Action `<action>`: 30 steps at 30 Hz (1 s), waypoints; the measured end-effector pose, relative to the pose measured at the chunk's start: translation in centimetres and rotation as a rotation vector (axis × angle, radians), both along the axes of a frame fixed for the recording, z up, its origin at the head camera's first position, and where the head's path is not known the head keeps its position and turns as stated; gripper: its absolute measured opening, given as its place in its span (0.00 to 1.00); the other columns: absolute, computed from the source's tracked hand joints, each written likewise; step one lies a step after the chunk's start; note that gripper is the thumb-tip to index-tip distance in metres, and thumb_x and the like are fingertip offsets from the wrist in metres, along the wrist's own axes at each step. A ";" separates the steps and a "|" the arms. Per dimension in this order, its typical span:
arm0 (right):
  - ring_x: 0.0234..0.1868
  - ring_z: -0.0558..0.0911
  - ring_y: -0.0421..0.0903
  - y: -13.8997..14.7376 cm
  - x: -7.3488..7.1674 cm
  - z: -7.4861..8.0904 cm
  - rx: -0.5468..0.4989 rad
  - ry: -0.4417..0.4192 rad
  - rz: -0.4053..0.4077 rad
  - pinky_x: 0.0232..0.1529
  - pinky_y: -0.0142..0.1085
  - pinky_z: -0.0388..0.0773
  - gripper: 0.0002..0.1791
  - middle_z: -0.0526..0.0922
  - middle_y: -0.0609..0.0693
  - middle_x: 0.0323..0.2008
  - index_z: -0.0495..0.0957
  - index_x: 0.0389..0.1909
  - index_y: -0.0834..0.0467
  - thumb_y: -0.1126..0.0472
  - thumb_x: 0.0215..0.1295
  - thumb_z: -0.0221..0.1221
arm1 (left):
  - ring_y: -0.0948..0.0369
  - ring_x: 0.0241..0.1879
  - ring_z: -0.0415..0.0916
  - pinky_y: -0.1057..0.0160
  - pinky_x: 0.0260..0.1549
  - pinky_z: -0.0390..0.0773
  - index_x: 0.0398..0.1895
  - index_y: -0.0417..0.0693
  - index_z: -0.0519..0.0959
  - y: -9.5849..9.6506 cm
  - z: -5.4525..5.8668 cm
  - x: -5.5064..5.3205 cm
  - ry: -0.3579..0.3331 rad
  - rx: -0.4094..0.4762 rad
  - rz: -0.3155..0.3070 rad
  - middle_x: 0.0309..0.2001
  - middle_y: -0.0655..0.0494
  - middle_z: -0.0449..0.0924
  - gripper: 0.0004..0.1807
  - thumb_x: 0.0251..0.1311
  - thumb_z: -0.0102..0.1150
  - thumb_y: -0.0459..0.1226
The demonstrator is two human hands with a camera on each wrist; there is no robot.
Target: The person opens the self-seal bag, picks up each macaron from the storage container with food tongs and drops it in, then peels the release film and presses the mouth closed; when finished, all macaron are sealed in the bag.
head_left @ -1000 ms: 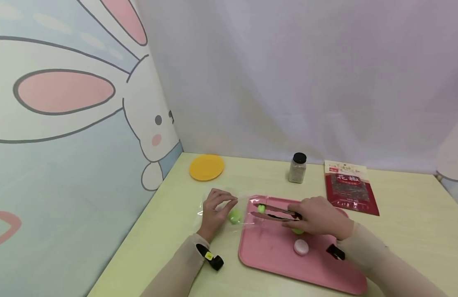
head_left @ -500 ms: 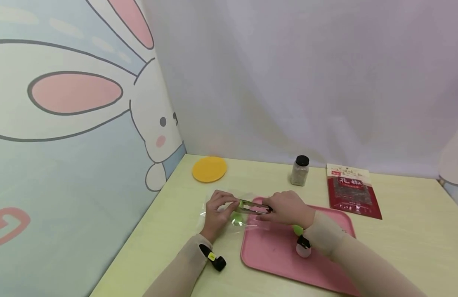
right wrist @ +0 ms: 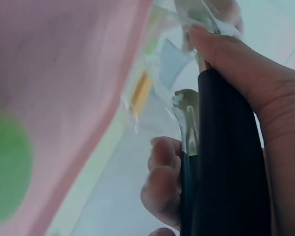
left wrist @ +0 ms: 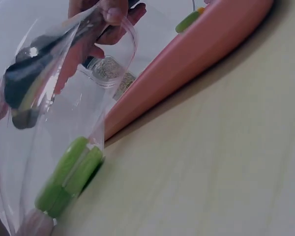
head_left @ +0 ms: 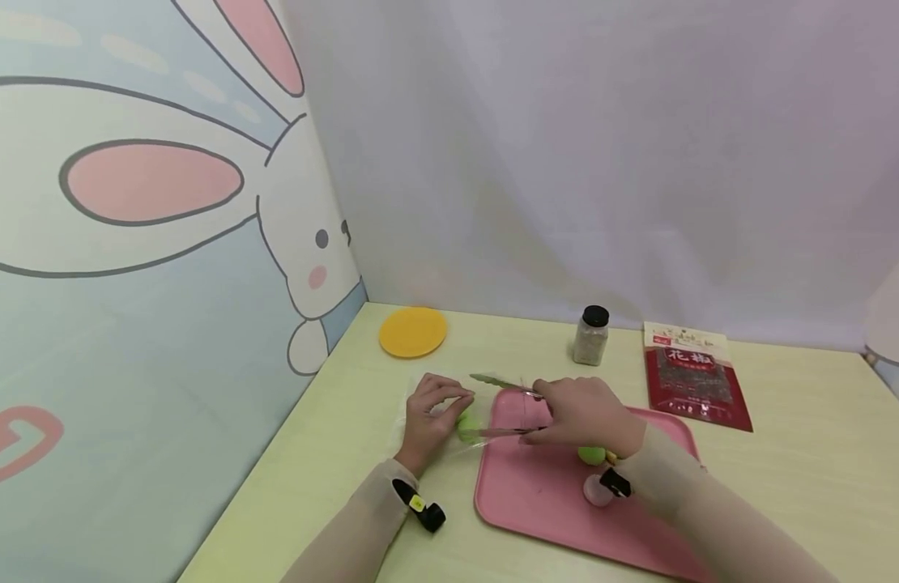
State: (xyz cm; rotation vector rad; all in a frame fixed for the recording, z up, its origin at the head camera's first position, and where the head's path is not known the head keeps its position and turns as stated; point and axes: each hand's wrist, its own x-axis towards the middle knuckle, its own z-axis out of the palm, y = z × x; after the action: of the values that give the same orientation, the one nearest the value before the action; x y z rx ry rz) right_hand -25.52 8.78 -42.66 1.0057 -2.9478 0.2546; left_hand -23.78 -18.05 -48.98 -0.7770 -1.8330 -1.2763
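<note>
My left hand (head_left: 429, 417) pinches the rim of a clear plastic bag (left wrist: 19, 162) beside the tray. Green macaron (left wrist: 71, 177) shells with a pale filling show low inside the bag in the left wrist view. In my right hand (head_left: 584, 413) are metal tongs with black handles (right wrist: 226, 147). The arms of the tongs stand spread apart, their tips at the bag's mouth with nothing between them. On the pink tray (head_left: 526, 498), under my right forearm, are another green macaron (head_left: 591, 455) and a pale pink macaron (head_left: 598, 490), the latter partly covered by the wrist strap.
A yellow disc (head_left: 413, 332) lies at the back left of the table. Behind the tray stands a black-capped jar (head_left: 591, 336), with a red and white spice packet (head_left: 696, 376) to its right. A rabbit-print wall (head_left: 158, 340) borders the left side.
My right hand has brought the tongs leftward from over the tray to the bag. The green macaron that was between the tips has been let go, and the tongs have spread wide.
</note>
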 end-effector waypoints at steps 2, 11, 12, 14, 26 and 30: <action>0.18 0.69 0.36 1.6 0.4 0.3 -0.009 -0.023 -0.035 0.18 0.38 0.66 0.35 0.71 0.34 0.21 0.78 0.42 0.46 0.23 0.46 0.66 | 0.51 0.36 0.76 0.63 0.39 0.75 0.31 0.38 0.87 0.3 0.3 0.0 -0.002 -0.012 0.000 0.32 0.46 0.83 0.10 0.46 0.73 0.20; 0.18 0.65 0.35 10.0 3.8 -0.3 -0.152 0.054 -0.219 0.18 0.34 0.61 0.34 0.69 0.36 0.20 0.73 0.36 0.44 0.19 0.46 0.62 | 0.54 0.36 0.76 0.64 0.39 0.75 0.30 0.41 0.88 0.8 -1.5 -2.0 0.015 -0.034 0.013 0.31 0.50 0.83 0.11 0.44 0.75 0.22; 0.17 0.64 0.35 10.9 4.5 -0.6 -0.176 0.068 -0.248 0.18 0.34 0.60 0.33 0.68 0.36 0.19 0.73 0.35 0.44 0.20 0.46 0.63 | 0.54 0.36 0.76 0.65 0.39 0.75 0.30 0.41 0.88 0.8 -1.8 -2.2 0.017 -0.037 0.016 0.31 0.50 0.83 0.11 0.44 0.76 0.22; 0.18 0.63 0.35 12.6 5.8 -1.3 -0.217 0.082 -0.308 0.19 0.33 0.59 0.32 0.67 0.37 0.18 0.73 0.33 0.44 0.22 0.45 0.65 | 0.55 0.36 0.76 0.65 0.39 0.75 0.31 0.43 0.88 0.6 -2.4 -2.5 0.020 -0.045 0.020 0.31 0.52 0.84 0.11 0.45 0.76 0.24; 0.22 0.68 0.33 19.1 10.4 -6.3 -0.399 -0.043 -0.554 0.23 0.31 0.59 0.29 0.72 0.39 0.22 0.75 0.43 0.53 0.36 0.52 0.72 | 0.57 0.38 0.76 0.66 0.42 0.74 0.35 0.48 0.89 -1.0 -3.1 -1.8 0.005 -0.040 0.014 0.34 0.55 0.84 0.13 0.46 0.77 0.25; 0.23 0.68 0.34 19.1 10.4 -6.9 -0.383 -0.084 -0.565 0.25 0.32 0.59 0.29 0.71 0.39 0.22 0.74 0.41 0.49 0.31 0.53 0.69 | 0.57 0.38 0.76 0.67 0.42 0.73 0.36 0.49 0.89 -1.0 -3.0 -1.8 0.009 -0.046 0.011 0.34 0.55 0.84 0.13 0.48 0.76 0.26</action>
State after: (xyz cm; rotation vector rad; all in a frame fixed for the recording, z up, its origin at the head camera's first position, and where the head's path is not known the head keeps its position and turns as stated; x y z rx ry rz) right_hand -15.10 27.87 -49.57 0.1121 -2.9268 0.8047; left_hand -25.60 -19.03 -51.96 -0.7945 -1.8627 -1.2255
